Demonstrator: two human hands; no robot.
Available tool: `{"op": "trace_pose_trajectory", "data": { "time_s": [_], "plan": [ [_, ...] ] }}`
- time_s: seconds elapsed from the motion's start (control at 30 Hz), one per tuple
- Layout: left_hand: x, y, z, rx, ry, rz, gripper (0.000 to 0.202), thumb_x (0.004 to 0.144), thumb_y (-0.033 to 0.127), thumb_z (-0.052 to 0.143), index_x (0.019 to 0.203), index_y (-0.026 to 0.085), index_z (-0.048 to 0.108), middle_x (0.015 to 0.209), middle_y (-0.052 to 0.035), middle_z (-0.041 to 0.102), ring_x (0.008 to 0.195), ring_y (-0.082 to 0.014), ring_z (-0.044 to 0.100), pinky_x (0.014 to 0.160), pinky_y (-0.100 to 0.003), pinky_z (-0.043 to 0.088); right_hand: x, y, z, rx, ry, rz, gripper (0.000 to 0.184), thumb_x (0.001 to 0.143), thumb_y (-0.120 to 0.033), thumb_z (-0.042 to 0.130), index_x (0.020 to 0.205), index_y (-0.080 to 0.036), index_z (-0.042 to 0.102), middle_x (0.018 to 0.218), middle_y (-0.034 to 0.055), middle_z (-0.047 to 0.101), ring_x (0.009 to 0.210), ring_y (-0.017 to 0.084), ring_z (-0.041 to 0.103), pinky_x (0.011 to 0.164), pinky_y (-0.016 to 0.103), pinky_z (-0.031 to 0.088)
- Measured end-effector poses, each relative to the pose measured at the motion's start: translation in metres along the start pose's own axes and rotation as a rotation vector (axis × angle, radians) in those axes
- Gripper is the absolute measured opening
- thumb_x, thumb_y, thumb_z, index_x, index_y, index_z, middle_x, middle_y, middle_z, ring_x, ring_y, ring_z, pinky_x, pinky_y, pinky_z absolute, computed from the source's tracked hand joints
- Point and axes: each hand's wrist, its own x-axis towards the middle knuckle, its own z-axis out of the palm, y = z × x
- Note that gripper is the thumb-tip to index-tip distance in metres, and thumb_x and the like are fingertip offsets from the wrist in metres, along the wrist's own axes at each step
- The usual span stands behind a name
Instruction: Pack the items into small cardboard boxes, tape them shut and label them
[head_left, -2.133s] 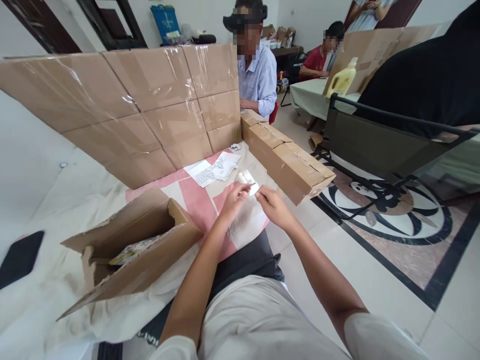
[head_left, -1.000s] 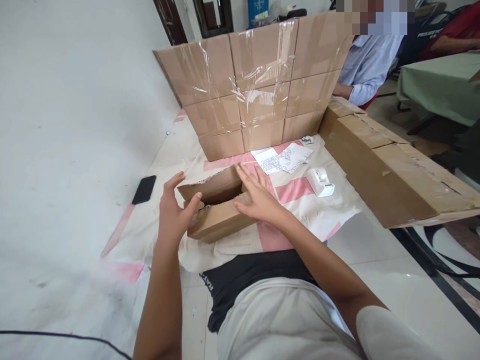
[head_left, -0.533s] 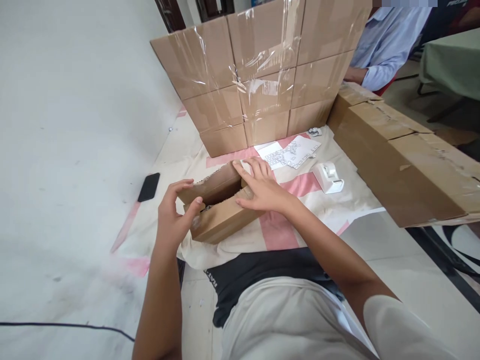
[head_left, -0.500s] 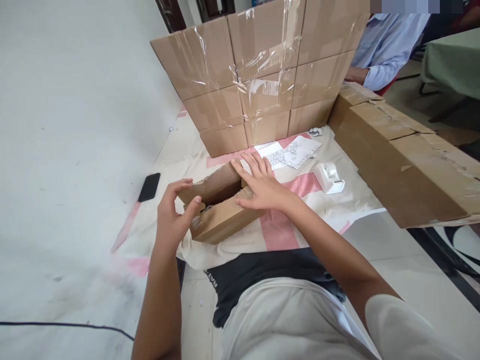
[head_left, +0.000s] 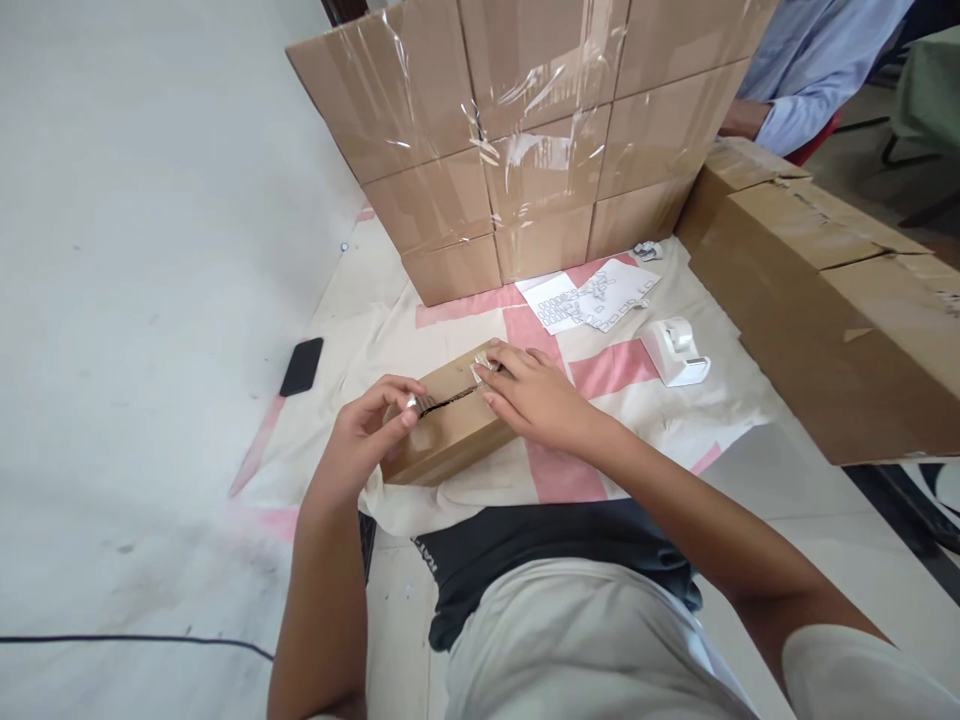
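Observation:
A small cardboard box (head_left: 446, 445) lies on the cloth in front of me, its top flaps folded down with a dark seam between them. At the seam's left end, my left hand (head_left: 371, 425) pinches a shiny bit of clear tape (head_left: 414, 402) between thumb and fingers. My right hand (head_left: 536, 395) rests on the box's right end, fingers stretched over the flaps and touching a crumpled piece of clear tape there. Right of the box stands a white tape dispenser (head_left: 677, 352). White printed sheets (head_left: 592, 297) lie behind it.
A tall taped cardboard panel (head_left: 544, 150) stands at the back. On the right lies a long cardboard box (head_left: 810, 310). A black phone (head_left: 302, 367) is on the left by the white wall (head_left: 135, 300). Behind the panel sits a person in a blue sleeve (head_left: 832, 90).
The box's raised far flap has come down, and its opening is now closed to a narrow seam. My left hand has moved in to the seam; the view has shifted slightly.

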Motion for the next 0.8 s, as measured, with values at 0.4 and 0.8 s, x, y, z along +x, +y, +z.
{"op": "trace_pose_trajectory", "data": {
  "time_s": [0.4,0.8],
  "plan": [
    [0.015,-0.01,0.014,0.62,0.042,-0.017,0.029,0.082,0.056,0.075,0.095,0.03,0.073,0.149,-0.0045,0.053,0.143,-0.035,0.043,0.119,-0.059,0.034,0.002,-0.001,0.003,0.066,0.046,0.039,0.045,0.109,-0.035,0.036,0.14,-0.013,0.06,0.144,0.0204,0.055,0.143,0.032,0.045,0.109,0.051,0.043],
    [0.034,-0.015,0.019,0.601,0.114,-0.233,0.039,0.088,0.063,0.063,0.105,0.03,0.075,0.107,-0.004,0.078,0.098,-0.0307,0.07,0.089,-0.044,0.051,0.001,-0.006,0.005,0.133,0.067,0.088,0.042,0.107,-0.035,0.04,0.137,-0.015,0.062,0.143,0.0203,0.055,0.142,0.033,0.045,0.108,0.053,0.044]
  ]
}}
